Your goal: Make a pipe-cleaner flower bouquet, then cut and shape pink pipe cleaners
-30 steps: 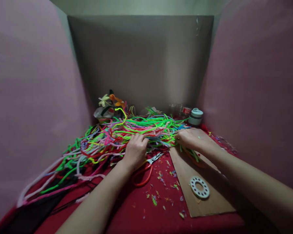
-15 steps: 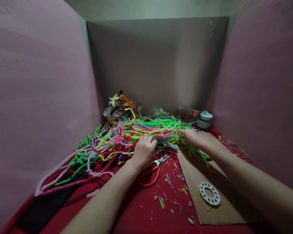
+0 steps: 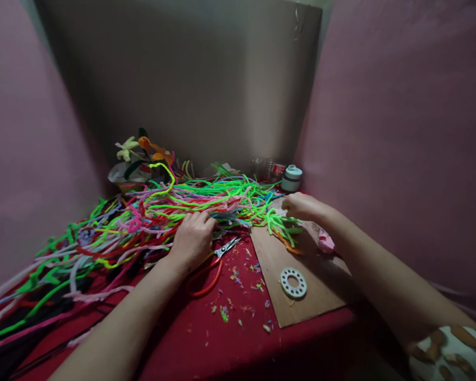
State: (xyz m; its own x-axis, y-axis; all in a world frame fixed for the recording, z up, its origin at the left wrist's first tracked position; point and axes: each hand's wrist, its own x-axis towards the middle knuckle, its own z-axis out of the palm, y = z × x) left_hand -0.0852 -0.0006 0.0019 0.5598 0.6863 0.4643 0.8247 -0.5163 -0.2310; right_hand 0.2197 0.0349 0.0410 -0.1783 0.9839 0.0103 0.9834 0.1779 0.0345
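Note:
A wide heap of coloured pipe cleaners (image 3: 206, 198) lies across the red cloth. At its front edge, my left hand (image 3: 194, 239) rests with curled fingers, their tips hidden against the heap. Just below that hand are scissors (image 3: 226, 247) with red handles, their blades pointing right. My right hand (image 3: 306, 206) hovers low at the heap's right end, fingers bent down and close together near a pale, see-through thing (image 3: 278, 204). What lies between those fingertips is hidden. Beside it, a bunch of short green pipe cleaners (image 3: 282, 223) overlaps the wooden board (image 3: 267, 264).
A white ring with holes (image 3: 293, 283) lies on the board, a pink item (image 3: 326, 241) near its right edge. Behind stand fuzzy flowers (image 3: 154, 149), a clear bottle (image 3: 275, 170) and a pale blue lidded container (image 3: 292, 178). Scraps litter the red cloth (image 3: 238, 338). Pink walls (image 3: 400, 132) flank the space.
My view has turned right, so everything sits farther left. My right hand has moved right, away from the heap, uncovering the green bunch. The left hand stays by the scissors.

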